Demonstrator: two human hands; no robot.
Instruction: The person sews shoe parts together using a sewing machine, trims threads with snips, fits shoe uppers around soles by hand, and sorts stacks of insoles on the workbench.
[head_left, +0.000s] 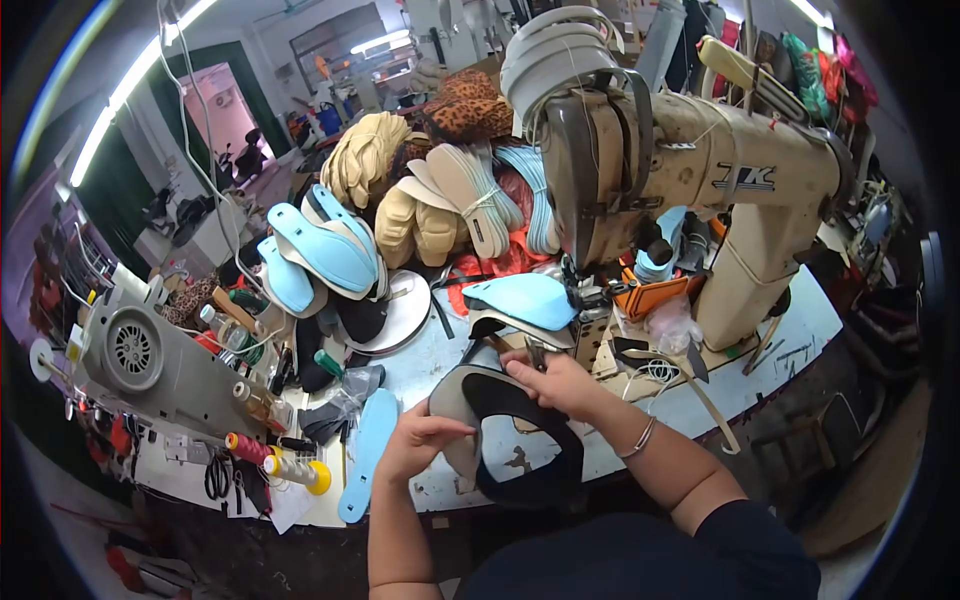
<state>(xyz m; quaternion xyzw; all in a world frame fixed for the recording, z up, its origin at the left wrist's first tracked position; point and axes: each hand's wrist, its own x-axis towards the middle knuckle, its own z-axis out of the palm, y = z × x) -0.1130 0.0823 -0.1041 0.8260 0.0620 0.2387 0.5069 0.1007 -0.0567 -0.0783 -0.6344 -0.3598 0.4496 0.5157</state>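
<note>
A black and grey looped shoe upper (565, 440) lies at the table's front edge, curved round an open middle. My left hand (425, 440) pinches its grey left edge between thumb and fingers. At the upper's far edge, my right hand (550, 385) is closed around a small metal tool (537, 352), whose kind I cannot make out. Just beyond that hand, a piece with a light-blue sole (525, 300) rests by the sewing machine's post. A flat light-blue insole (370, 455) lies left of my left hand.
A large post-bed sewing machine (740, 180) rises at right, a grey machine (150, 350) at left. Blue-soled pieces (330, 245) and bundled straps (480, 200) are piled behind. Thread cones (300, 472), a jar (255, 400) and an orange tray (650, 297) stand around.
</note>
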